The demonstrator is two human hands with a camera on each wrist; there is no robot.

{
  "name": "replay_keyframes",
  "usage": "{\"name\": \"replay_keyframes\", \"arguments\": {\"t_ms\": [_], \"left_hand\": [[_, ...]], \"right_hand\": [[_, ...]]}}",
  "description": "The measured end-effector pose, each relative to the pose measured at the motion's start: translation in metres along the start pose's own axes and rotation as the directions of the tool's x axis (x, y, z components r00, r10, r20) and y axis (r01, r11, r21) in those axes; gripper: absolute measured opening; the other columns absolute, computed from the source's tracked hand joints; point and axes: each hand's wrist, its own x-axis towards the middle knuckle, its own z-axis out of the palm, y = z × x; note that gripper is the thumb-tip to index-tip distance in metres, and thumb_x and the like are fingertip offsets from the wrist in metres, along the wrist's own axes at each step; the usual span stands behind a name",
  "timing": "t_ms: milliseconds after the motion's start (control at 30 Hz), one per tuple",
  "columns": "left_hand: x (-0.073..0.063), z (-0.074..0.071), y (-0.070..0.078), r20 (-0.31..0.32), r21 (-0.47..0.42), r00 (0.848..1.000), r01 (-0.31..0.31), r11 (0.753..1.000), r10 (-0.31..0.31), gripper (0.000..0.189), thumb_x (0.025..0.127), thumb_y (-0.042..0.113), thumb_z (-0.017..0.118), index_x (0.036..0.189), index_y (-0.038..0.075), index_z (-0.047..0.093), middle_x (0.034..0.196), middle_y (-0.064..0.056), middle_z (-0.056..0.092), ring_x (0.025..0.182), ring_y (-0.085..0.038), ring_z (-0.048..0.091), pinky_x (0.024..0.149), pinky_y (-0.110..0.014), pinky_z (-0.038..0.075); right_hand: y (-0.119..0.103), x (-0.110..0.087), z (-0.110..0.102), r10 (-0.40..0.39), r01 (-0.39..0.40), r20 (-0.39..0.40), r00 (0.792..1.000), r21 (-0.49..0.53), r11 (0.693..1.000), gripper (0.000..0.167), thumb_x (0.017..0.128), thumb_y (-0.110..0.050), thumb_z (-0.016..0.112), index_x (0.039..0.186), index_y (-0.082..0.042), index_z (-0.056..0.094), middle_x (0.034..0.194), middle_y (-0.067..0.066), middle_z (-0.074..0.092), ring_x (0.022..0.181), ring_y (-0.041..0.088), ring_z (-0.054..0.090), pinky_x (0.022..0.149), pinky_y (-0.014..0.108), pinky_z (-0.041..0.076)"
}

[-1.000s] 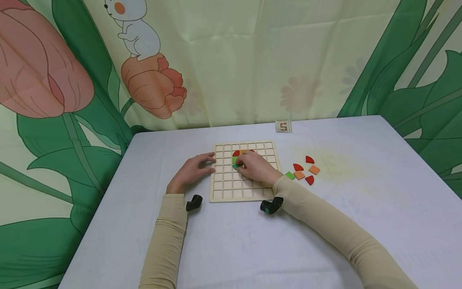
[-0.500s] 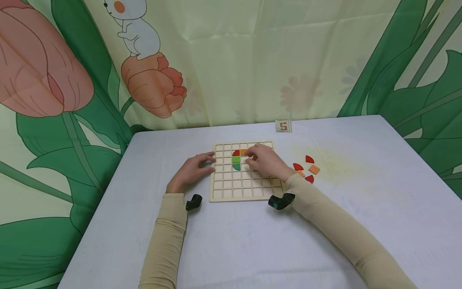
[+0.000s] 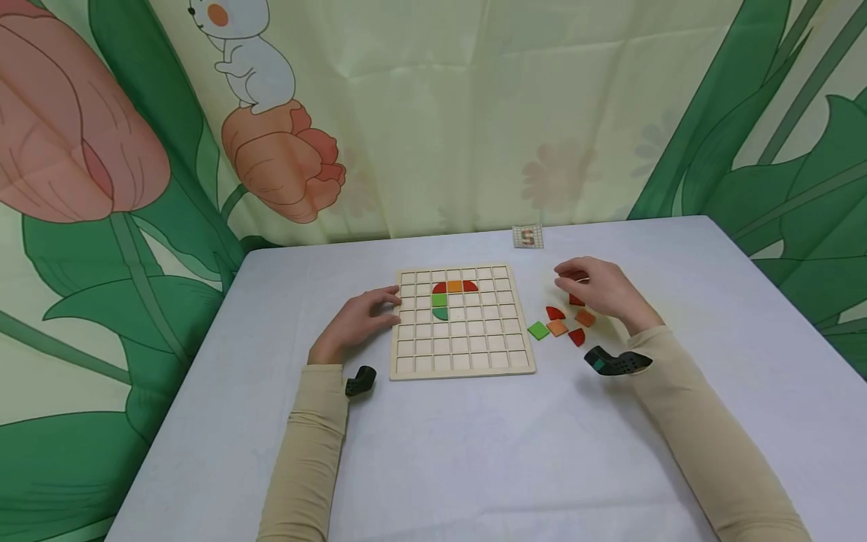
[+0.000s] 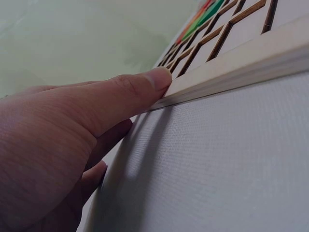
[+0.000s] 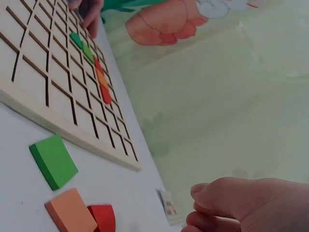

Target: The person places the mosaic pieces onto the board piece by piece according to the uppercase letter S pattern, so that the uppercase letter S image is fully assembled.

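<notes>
A square wooden grid board (image 3: pixel 463 364) lies on the table. Set in its cells are a red quarter-round tile (image 3: pixel 439 287), an orange square tile (image 3: pixel 454 286), another red quarter-round tile (image 3: pixel 470 286), a green square tile (image 3: pixel 439 299) and a dark green quarter-round tile (image 3: pixel 440 313). My left hand (image 3: pixel 357 322) touches the board's left edge, thumb on the rim in the left wrist view. Over the far side of the loose tiles hovers my right hand (image 3: pixel 605 287), fingers loosely bent, no tile showing in it. Below it a red tile (image 3: pixel 576 299) is partly covered.
Right of the board lie a loose green tile (image 3: pixel 538 330), an orange tile (image 3: pixel 558 327), a second orange tile (image 3: pixel 585 318) and red quarter-rounds (image 3: pixel 577 336). A small patterned card (image 3: pixel 527 236) lies at the table's back edge, before a printed curtain (image 3: pixel 433 113).
My right hand has left the board and moved right to above the loose tiles, uncovering the top-right red tile in the grid. My left hand stays at the board's edge.
</notes>
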Motion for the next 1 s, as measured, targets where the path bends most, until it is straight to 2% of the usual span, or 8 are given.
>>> {"name": "replay_keyframes", "arguments": {"t_ms": [167, 433, 667, 1000], "left_hand": [[-0.001, -0.001, 0.002, 0.0, -0.004, 1.0, 0.001, 1.0, -0.001, 0.034, 0.09, 0.022, 0.073, 0.121, 0.01, 0.066, 0.148, -0.002, 0.047, 0.141, -0.022, 0.035, 0.117, -0.041, 0.026], [-0.001, -0.001, 0.001, 0.008, -0.008, 1.0, -0.004, 1.0, 0.004, 0.034, 0.09, 0.021, 0.072, 0.121, 0.01, 0.066, 0.149, -0.002, 0.046, 0.142, -0.023, 0.034, 0.117, -0.041, 0.026], [-0.001, 0.0, 0.0, 0.008, -0.011, 1.0, -0.006, 1.0, 0.006, 0.033, 0.09, 0.021, 0.072, 0.121, 0.01, 0.066, 0.149, -0.002, 0.047, 0.141, -0.023, 0.035, 0.117, -0.041, 0.026], [-0.001, 0.0, 0.001, -0.001, -0.012, 1.0, 0.002, 1.0, -0.002, 0.034, 0.09, 0.02, 0.073, 0.121, 0.01, 0.066, 0.149, -0.002, 0.046, 0.142, -0.023, 0.034, 0.117, -0.041, 0.026]], "right_hand": [[0.018, -0.008, -0.008, 0.033, -0.033, 0.014, 0.999, -0.012, 0.999, 0.043, 0.099, -0.024, 0.057, 0.132, 0.003, 0.055, 0.126, 0.024, 0.058, 0.117, 0.04, 0.053, 0.099, 0.056, 0.045], [0.033, -0.013, -0.014, -0.033, 0.035, 0.046, 0.998, -0.039, 0.999, 0.041, 0.097, -0.02, 0.061, 0.13, 0.004, 0.057, 0.122, 0.023, 0.06, 0.111, 0.037, 0.055, 0.096, 0.054, 0.047], [0.042, -0.014, -0.015, -0.037, 0.043, 0.106, 0.994, -0.05, 0.998, 0.039, 0.095, -0.016, 0.064, 0.128, 0.003, 0.058, 0.118, 0.02, 0.062, 0.107, 0.033, 0.056, 0.094, 0.052, 0.049], [0.054, -0.025, -0.021, -0.109, 0.117, 0.199, 0.974, -0.03, 0.993, 0.032, 0.089, -0.015, 0.074, 0.119, -0.006, 0.068, 0.115, 0.009, 0.066, 0.103, 0.026, 0.059, 0.09, 0.046, 0.051]]}}
